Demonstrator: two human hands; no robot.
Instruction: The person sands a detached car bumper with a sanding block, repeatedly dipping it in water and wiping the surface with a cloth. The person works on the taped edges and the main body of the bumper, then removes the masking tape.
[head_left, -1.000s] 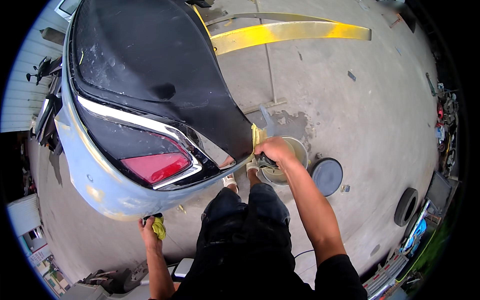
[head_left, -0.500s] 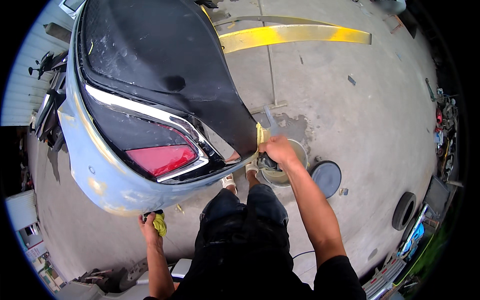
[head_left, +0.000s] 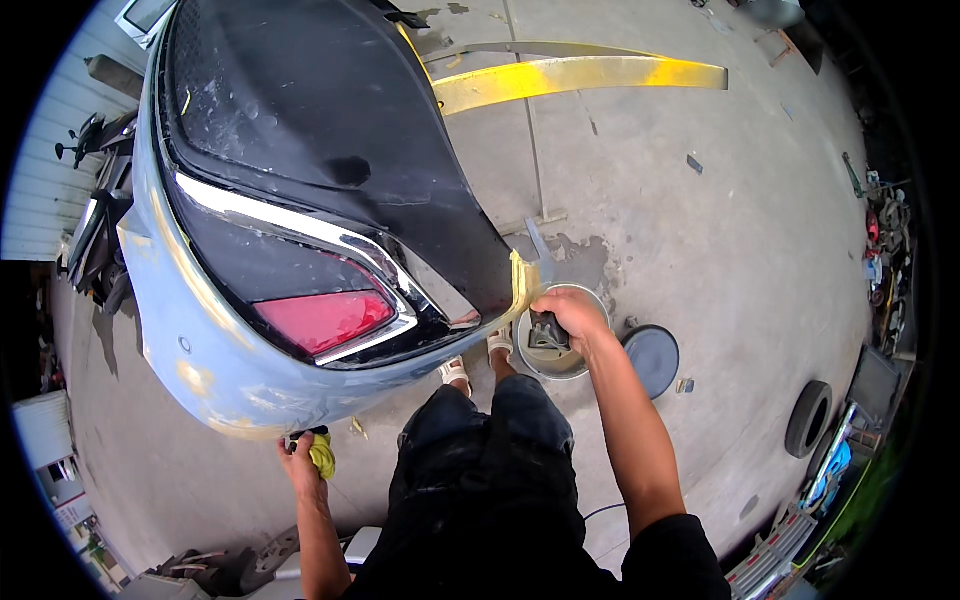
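In front of me stands a large car bumper, its pale blue shell [head_left: 240,380] patched with yellowish filler, around a black panel [head_left: 330,120]. A red lamp [head_left: 325,320] and chrome trim [head_left: 290,222] are set into it. My right hand [head_left: 578,314] is closed around a dark block [head_left: 549,330], probably a sanding block, just off the bumper's filler-coated right corner [head_left: 522,280]. At the lower left edge, my left hand [head_left: 300,462] grips a yellow-green cloth [head_left: 322,456]. A small black thing shows beside that cloth; its kind is unclear.
Below my right hand stands a round bucket [head_left: 598,300], beside a dark round lid [head_left: 651,361]. A yellow-and-grey curved strip [head_left: 590,76] extends at the back. A tyre [head_left: 807,418] lies at right; motorcycles [head_left: 97,240] stand at left.
My right hand, with the dark block, has moved slightly right and down, away from the bumper's corner. My left hand stays at the lower edge with the cloth. The view has shifted slightly.
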